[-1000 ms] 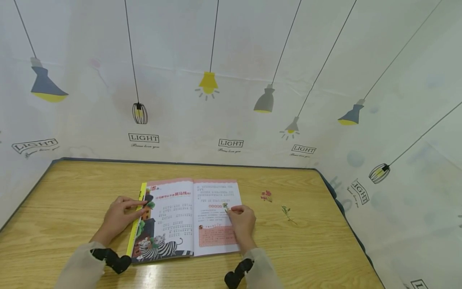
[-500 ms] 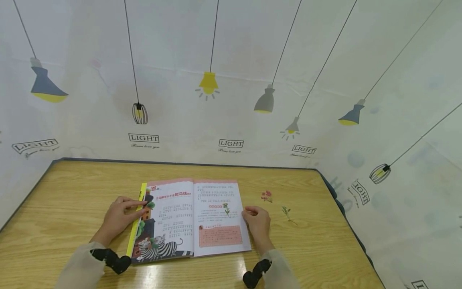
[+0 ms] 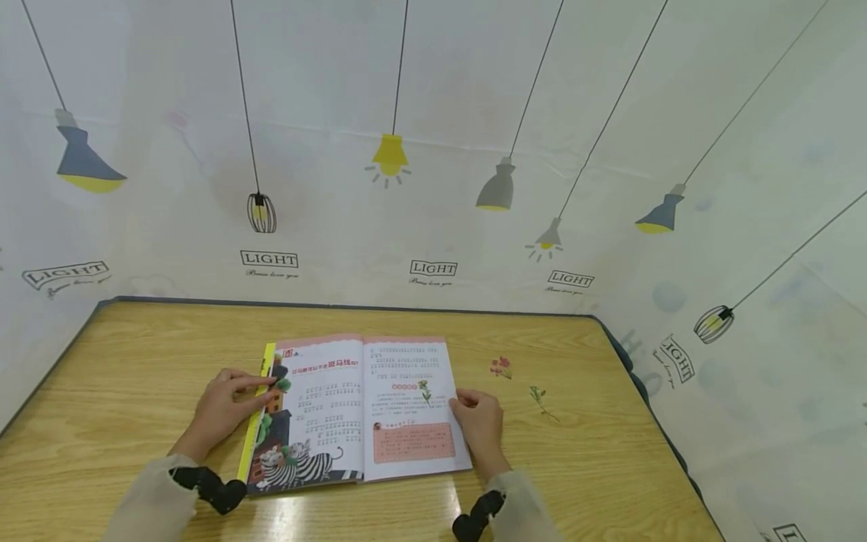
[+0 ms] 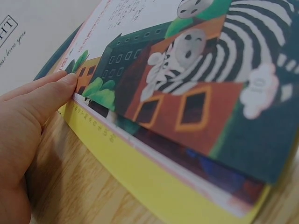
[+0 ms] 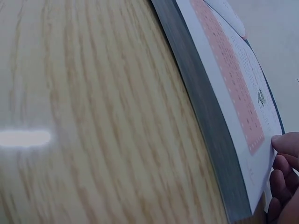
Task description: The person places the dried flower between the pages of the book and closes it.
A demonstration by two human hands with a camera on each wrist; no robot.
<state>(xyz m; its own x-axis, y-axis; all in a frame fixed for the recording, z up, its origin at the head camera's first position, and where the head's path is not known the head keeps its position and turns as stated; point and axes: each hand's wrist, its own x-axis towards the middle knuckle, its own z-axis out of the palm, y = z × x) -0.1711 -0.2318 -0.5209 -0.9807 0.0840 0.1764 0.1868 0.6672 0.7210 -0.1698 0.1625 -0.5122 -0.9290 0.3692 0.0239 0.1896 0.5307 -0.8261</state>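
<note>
Right grip (image 3: 479, 423) on page (image 3: 415, 470) (sprig (image 3: 424, 391) atop)

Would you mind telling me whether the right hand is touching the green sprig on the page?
Apart: the head view shows part of the page between the right hand and the green sprig.

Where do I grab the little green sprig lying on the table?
Probably pinch the green sprig by its thin stem, near the end, coming from the near right: the stem slants that way, away from the leafy top.
</note>
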